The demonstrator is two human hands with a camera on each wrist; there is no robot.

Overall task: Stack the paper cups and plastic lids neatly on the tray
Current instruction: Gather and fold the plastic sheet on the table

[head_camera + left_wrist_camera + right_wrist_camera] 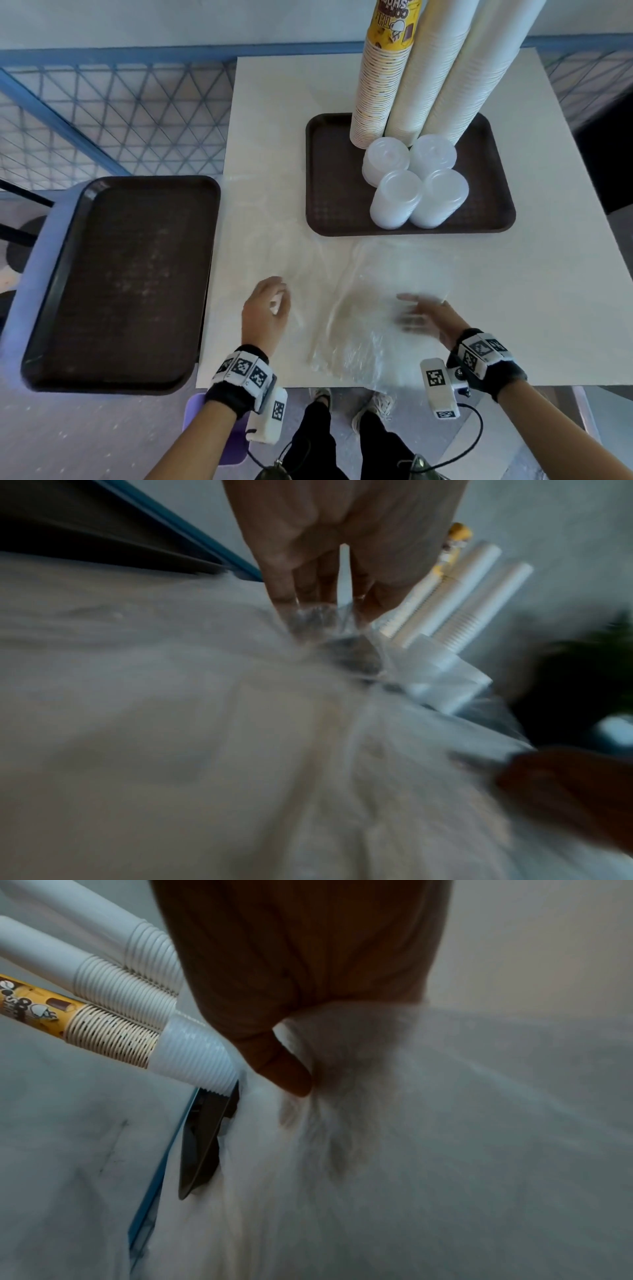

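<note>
Three tall paper cup stacks (404,78) and four short clear plastic lid stacks (416,181) sit on the brown tray (329,192) on the white table (274,102). Left hand (265,313) pinches crinkly clear plastic wrap (363,329); right hand (428,320) has it bunched in its fingers, pretty blurry though.

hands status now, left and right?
Left hand: fingers curled, pinching the clear plastic wrap.
Right hand: blurred under the wrap in the head view; the right wrist view shows it gripping a bunch of it.
</note>
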